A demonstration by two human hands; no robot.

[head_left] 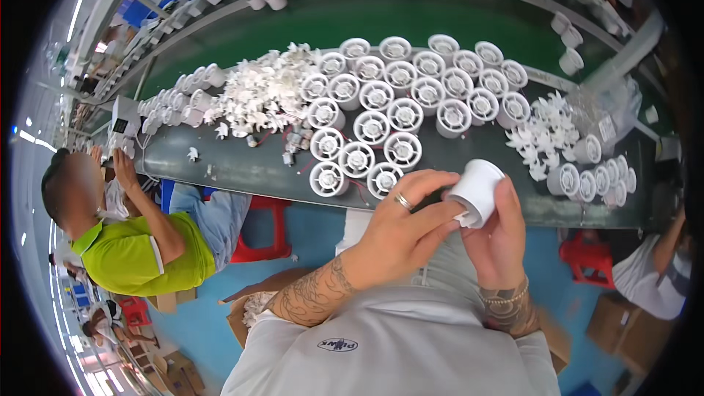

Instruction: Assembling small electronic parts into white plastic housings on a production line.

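Observation:
In front of my chest, my right hand [501, 242] holds a white round plastic housing [480, 185], tilted with its open end toward my left hand. My left hand [407, 224], a ring on one finger, has its thumb and fingers pinched at that opening. A small white piece [462, 217] shows at its fingertips, partly hidden, so I cannot make out its shape. Beyond my hands, several white housings with spoked insides [375, 128] stand on the dark work table [249, 169]. To their left lies a heap of white fan blades [268, 88].
A smaller pile of white fan blades [543, 128] lies at the right, beside housings lying on their sides [587, 183]. Small motors with wires [295, 143] sit near the heap. A green conveyor belt [330, 18] runs behind. A person in a bright green shirt [139, 253] sits at my left.

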